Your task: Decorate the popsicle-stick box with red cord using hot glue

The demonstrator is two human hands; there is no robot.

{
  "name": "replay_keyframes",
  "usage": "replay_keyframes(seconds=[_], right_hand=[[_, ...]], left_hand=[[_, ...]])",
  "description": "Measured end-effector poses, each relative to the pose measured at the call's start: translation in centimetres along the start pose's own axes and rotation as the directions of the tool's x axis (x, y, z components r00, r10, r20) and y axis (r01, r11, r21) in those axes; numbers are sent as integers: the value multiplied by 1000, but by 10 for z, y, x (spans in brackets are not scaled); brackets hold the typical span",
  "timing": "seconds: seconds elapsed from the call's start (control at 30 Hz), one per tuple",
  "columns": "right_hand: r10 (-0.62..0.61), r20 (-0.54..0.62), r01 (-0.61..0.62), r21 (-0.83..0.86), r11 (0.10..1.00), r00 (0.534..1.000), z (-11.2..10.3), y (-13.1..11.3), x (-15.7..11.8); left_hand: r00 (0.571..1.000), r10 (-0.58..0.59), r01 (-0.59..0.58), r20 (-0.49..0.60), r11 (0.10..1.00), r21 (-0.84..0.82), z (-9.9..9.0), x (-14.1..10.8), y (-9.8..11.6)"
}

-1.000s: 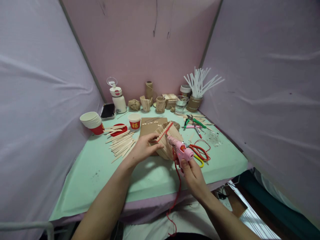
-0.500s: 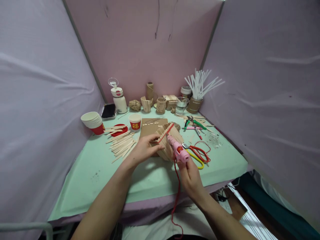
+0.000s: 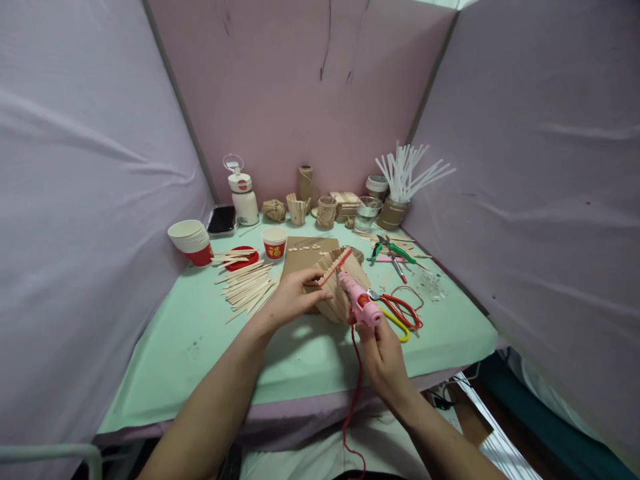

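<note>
Stick box [image 3: 333, 307]: gripped by the left hand [image 3: 295, 293]
Glue gun [image 3: 361, 300]: gripped by the right hand [image 3: 383, 350]
Red yarn [image 3: 345, 257]: laid along the box's edge

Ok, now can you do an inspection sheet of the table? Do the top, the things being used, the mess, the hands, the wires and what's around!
Surface: green cloth, dark specks at front left.
Things in use: glue gun, its nozzle at the wooden piece; red cord hanging past the front edge.
Clutter: loose sticks, stacked cups, green pliers, scraps.
Hands: left hand holds the wooden piece, right hand the glue gun.
Cables: black cable, low at right, below the tabletop.
Surroundings: pink back wall, lilac side walls.
</note>
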State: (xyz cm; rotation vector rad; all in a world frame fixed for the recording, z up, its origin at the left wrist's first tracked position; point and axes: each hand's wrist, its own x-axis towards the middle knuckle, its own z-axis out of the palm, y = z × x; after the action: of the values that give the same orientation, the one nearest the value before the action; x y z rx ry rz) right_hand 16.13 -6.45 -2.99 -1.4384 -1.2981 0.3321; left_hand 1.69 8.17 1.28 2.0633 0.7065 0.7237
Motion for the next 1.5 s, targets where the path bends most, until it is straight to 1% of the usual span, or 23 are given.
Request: replay_keyframes(seconds=[0.3, 0.63, 0.93, 1.17, 1.33, 1.5], right_hand=[[45, -6, -45, -6, 999, 999, -3, -7, 1], [69, 5, -69, 3, 998, 998, -5, -7, -2], [96, 33, -97, 20, 995, 995, -7, -7, -6], [116, 37, -117, 37, 992, 993, -8, -8, -6], [127, 69, -132, 65, 989, 989, -8, -9, -9], [123, 97, -132, 91, 987, 988, -9, -11, -14]], left_hand=[[1000, 2, -2, -6, 999, -38, 1, 0, -2], [1000, 4, -4, -15, 1000, -6, 0, 0, 1], [1000, -1, 1, -24, 1000, 5, 1, 0, -3], [1000, 13, -13, -9, 1000, 15, 0, 1, -4], [1000, -12, 13, -10, 1000, 5, 0, 0, -2], [1000, -10, 10, 10, 1000, -18, -1, 0, -2]])
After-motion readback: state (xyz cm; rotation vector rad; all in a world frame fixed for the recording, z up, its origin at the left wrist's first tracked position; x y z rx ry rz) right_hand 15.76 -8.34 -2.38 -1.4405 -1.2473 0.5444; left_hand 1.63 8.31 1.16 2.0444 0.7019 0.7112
